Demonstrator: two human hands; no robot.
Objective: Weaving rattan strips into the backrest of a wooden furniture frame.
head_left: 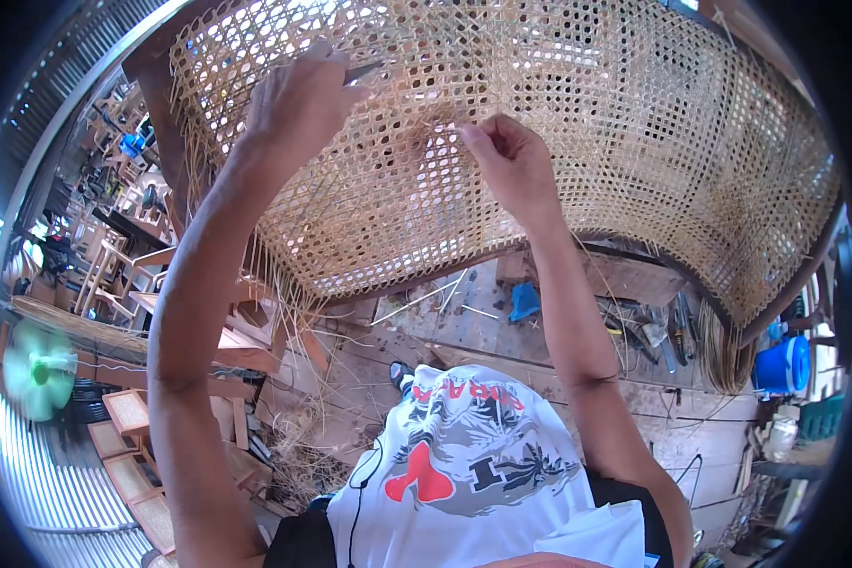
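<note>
A wide woven cane panel [615, 123] with an open lattice spreads before me on a dark curved frame [388, 289]. My left hand [298, 104] is closed over the panel's left part. From its fingers sticks a short, dark, pointed tool [365, 71], perhaps a small blade; its handle is hidden in the hand. Near the panel's middle, my right hand [516, 166] has thumb and fingers pinched together close to the weave. Whatever lies between those fingertips is too small to make out. Loose cane ends [289, 293] hang from the panel's lower left edge.
Below the panel, a blue scrap [524, 303] and cane strips [450, 293] lie on wooden boards. Several hand tools [667, 331] sit to the right, near a blue bucket [782, 364]. At left are a green fan [40, 371], wooden frames [133, 464] and cane shavings [303, 445].
</note>
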